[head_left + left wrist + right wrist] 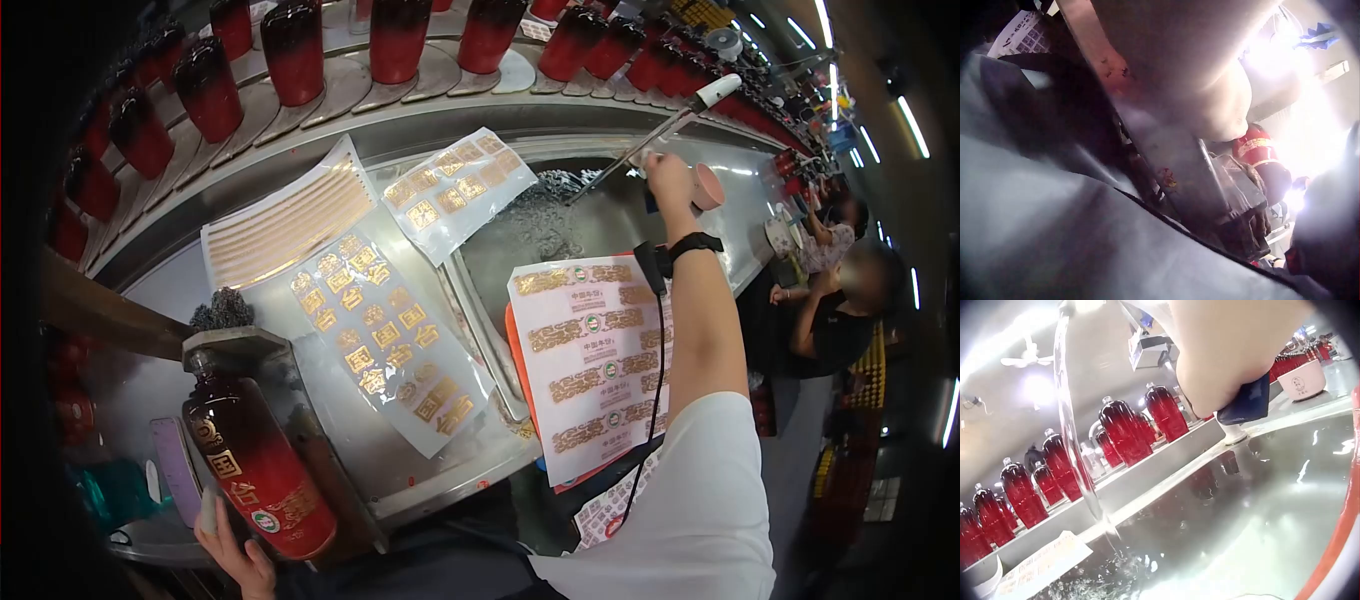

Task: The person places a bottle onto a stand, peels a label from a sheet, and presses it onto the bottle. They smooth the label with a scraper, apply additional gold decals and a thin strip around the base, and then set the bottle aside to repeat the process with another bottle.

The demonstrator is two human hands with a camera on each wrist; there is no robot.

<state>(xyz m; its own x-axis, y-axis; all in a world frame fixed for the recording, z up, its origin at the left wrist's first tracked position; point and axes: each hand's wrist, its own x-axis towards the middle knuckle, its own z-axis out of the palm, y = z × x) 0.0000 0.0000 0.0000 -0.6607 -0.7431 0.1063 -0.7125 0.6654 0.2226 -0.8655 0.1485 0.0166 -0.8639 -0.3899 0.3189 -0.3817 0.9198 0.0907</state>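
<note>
In the head view a red bottle with a black top (262, 465), bearing gold characters and a small green-and-white emblem, lies tilted at lower left against a metal stand (300, 400). My left hand (232, 545) is beside the bottle's lower part, its fingers extended along the side. On the right, my right hand (672, 185) reaches over a water-filled basin (615, 225), near a running tap pipe (640, 145). The right wrist view shows a dark blue flat piece (1246, 403) gripped in that hand, at the basin's far rim.
Gold decal sheets (385, 335) lie on the metal bench; another sheet (462, 190) overlaps the basin's left rim. A printed sheet (590, 365) covers the near side. Red bottles (398, 40) line the conveyor behind. A pink cup (707, 187) stands by my right hand. People (850, 310) sit at right.
</note>
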